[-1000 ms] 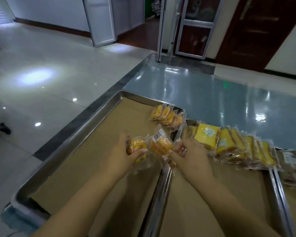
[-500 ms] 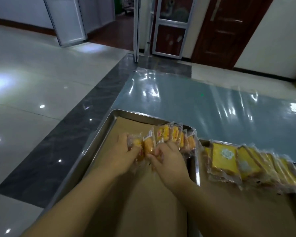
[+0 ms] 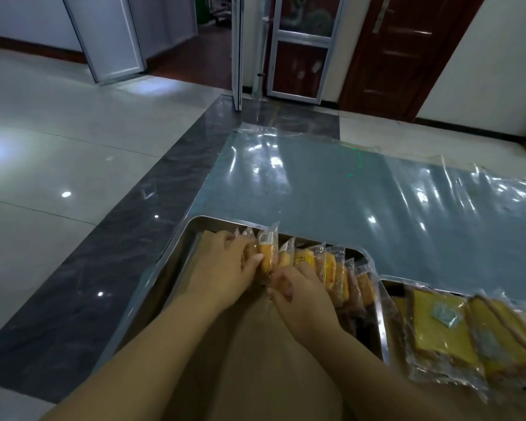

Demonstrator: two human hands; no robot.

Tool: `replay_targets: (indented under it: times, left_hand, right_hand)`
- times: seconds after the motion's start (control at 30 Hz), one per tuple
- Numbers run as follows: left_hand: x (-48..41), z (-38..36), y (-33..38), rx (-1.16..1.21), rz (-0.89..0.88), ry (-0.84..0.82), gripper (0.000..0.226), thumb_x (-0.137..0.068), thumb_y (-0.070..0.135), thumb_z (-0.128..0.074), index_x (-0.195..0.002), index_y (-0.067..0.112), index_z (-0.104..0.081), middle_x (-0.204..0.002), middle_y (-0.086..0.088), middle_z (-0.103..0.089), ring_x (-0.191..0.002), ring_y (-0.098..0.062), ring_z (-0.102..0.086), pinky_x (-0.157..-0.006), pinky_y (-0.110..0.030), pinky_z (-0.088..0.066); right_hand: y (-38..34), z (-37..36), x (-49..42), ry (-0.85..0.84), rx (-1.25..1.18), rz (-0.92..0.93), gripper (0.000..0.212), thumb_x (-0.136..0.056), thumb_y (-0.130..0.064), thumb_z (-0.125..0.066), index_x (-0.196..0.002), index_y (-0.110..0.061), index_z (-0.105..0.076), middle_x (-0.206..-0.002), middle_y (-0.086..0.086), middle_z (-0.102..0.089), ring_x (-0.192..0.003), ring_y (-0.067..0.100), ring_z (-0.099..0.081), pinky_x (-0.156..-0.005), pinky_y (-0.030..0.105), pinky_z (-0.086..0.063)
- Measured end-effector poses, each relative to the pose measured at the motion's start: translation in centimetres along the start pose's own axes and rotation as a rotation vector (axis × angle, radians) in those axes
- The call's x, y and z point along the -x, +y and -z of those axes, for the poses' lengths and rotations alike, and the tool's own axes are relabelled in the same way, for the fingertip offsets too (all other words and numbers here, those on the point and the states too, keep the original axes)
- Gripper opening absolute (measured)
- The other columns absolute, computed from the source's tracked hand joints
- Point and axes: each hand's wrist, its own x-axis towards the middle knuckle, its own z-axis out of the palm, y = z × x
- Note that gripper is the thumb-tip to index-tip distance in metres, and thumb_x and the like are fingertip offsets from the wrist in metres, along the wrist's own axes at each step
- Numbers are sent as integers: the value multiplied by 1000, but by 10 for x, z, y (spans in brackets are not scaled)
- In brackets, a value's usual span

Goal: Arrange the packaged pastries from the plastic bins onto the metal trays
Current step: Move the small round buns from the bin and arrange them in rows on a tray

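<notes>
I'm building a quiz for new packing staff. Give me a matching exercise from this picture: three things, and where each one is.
1 left hand
2 right hand
3 flat yellow packs

A on the right tray
B gripping the left end of the small pastries
C pinching the small pastries' near edge, mid-row

Pairs: 1-B, 2-C, 3-A

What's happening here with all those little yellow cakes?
Someone is standing small yellow pastries in clear wrappers on edge in a row along the far side of a paper-lined metal tray. The left hand grips the packets at the row's left end, and the right hand pinches one next to them. A second metal tray on the right holds bigger wrapped yellow cake slices.
</notes>
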Motion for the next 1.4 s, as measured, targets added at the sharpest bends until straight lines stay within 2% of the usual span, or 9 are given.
replay_targets:
  times: [0.13, 0.23, 0.33, 0.47, 0.63, 0.8, 1.03, 1.17, 1.4]
  left_hand:
    - [12, -2, -6, 91, -94, -42, 59, -81, 53, -59, -133, 45, -32, -137, 10, -17, -123, -15, -35, -98, -29, -35]
    - [18, -2, -10, 149, -132, -66, 80, -80, 46, -64, -144, 40, -16, -139, 8, -28, -124, -11, -36, -101, -30, -37]
    - [16, -5, -8, 181, -127, -26, 68, -83, 39, -64, -141, 31, -29, -135, 9, -42, -124, -8, -39, -102, -28, -36]
    - [6, -9, -3, 88, -106, 40, 54, -88, 34, -59, -137, 32, -38, -134, 7, -35, -110, 0, -34, -90, -17, -33]
    - [-2, -9, -2, 26, -76, -41, 51, -89, 34, -56, -137, 28, -39, -138, 1, -41, -123, -17, -38, -100, -32, -36]
    - [15, 9, 3, 24, -103, -83, 53, -84, 30, -64, -132, 31, -42, -138, 2, -41, -124, -18, -39, -102, -34, -36]
    - [74, 50, 25, -40, -172, -111, 50, -86, 33, -61, -132, 30, -42, -135, -1, -45, -119, -18, -46, -98, -31, -40]
    - [116, 71, 52, -74, -236, -114, 44, -85, 37, -61, -126, 28, -49, -130, 1, -48, -112, -16, -50, -90, -33, -46]
    - [174, 93, 112, -228, -388, -160, 48, -86, 46, -55, -130, 31, -43, -133, 6, -47, -117, -14, -46, -91, -33, -45]
  right_hand:
    - [10, 8, 8, 19, 72, 73, 36, -88, -28, -60, -122, -33, -54, -114, -11, -47, -91, 3, -47, -76, 17, -44]
    - [15, 12, 11, 66, 125, 99, 45, -85, -23, -65, -128, -29, -53, -125, -2, -43, -93, 6, -46, -73, 17, -45]
    - [15, 10, 9, 75, 149, 131, 43, -81, -17, -70, -122, -19, -58, -122, 4, -49, -89, 8, -50, -69, 17, -44]
    - [13, 7, -4, 88, 170, 104, 34, -86, -20, -64, -119, -18, -57, -117, 0, -51, -94, 8, -48, -74, 17, -42]
    - [7, 13, -15, 20, 224, 39, 40, -88, -22, -60, -127, -22, -50, -126, -3, -46, -106, 12, -48, -79, 23, -46]
    - [-2, 34, -4, -43, 227, 16, 43, -88, -28, -57, -129, -26, -48, -130, -2, -46, -115, 16, -44, -88, 29, -43]
    - [-9, 89, 49, -66, 301, 9, 36, -85, -35, -60, -120, -28, -55, -125, -4, -52, -113, 18, -49, -92, 36, -41]
    - [-11, 120, 94, -68, 324, -11, 34, -84, -36, -61, -118, -29, -56, -116, -4, -55, -106, 16, -52, -85, 34, -49]
    - [1, 175, 178, -182, 490, 16, 48, -83, -42, -63, -128, -28, -50, -128, -3, -51, -112, 18, -51, -81, 30, -45]
